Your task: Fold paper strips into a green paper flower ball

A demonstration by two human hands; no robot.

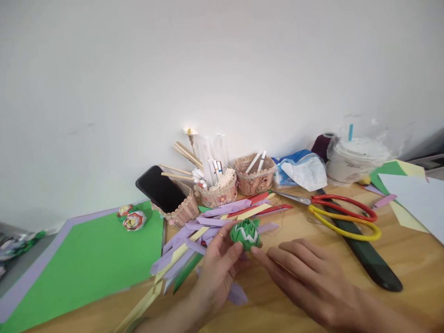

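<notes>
A small green folded-paper piece with a white zigzag band (pixel 245 234) is held between the thumb and fingers of my left hand (pixel 220 263). My right hand (pixel 305 273) is just right of it, its index fingertip touching the piece's lower right side; the other fingers are bent together, and no other object shows in them. Behind and left of my left hand lies a heap of purple, yellow, red and green paper strips (pixel 187 236). Two small rolled paper pieces (pixel 134 220) rest on the green sheet (pixel 100 259) at the left.
Red-and-yellow-handled scissors (pixel 343 215) lie across a dark green flat tool (pixel 371 263) on the wooden table (pixel 277 305). Along the wall stand decorated baskets (pixel 255 178), a phone (pixel 161 187), a blue tissue pack (pixel 300 166) and a lidded tub (pixel 357 159). Paper sheets (pixel 419 194) lie at right.
</notes>
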